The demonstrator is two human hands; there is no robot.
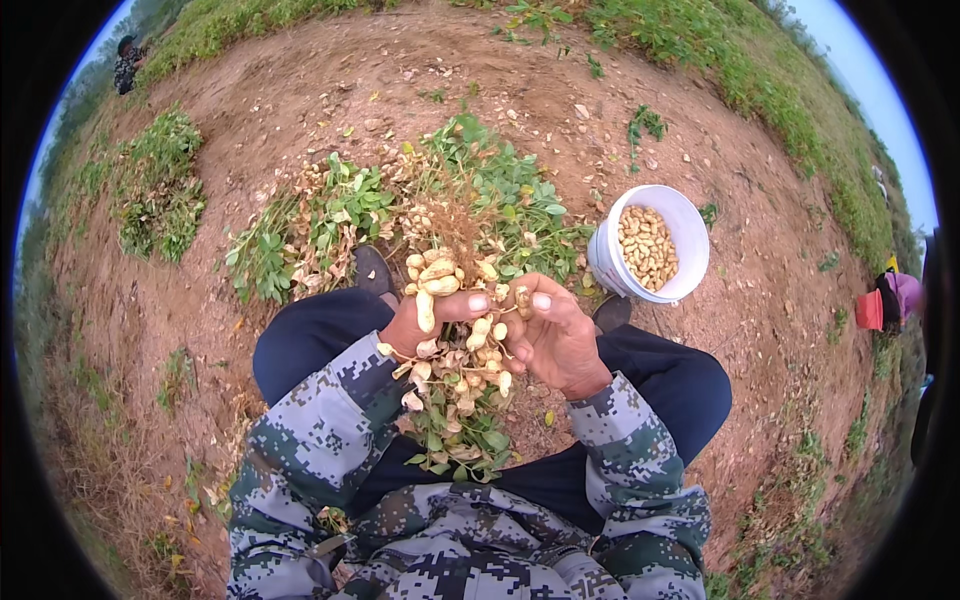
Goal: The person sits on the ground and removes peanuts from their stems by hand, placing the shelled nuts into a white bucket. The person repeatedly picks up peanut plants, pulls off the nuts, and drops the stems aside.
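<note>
My left hand (420, 324) grips an uprooted peanut plant by its stems. Pale pods (439, 279) cluster above the thumb, more dangle below, and the plant's green leaves (472, 439) hang towards my lap. Thin brown roots (454, 225) stick up from the bunch. Between the thumb and fingers of my right hand (562, 341) is a single peanut pod (523, 301), close beside the bunch. To the right of my hands a white plastic bucket (691, 259) stands tilted in view, with many loose peanut pods (646, 249) inside.
Pulled peanut plants (502, 195) lie in a heap just beyond my feet. Another pile (161, 184) lies farther left on the bare reddish soil (300, 97). At far right are a red bucket (870, 310) and someone in purple (905, 292). Another person (127, 66) is at far left.
</note>
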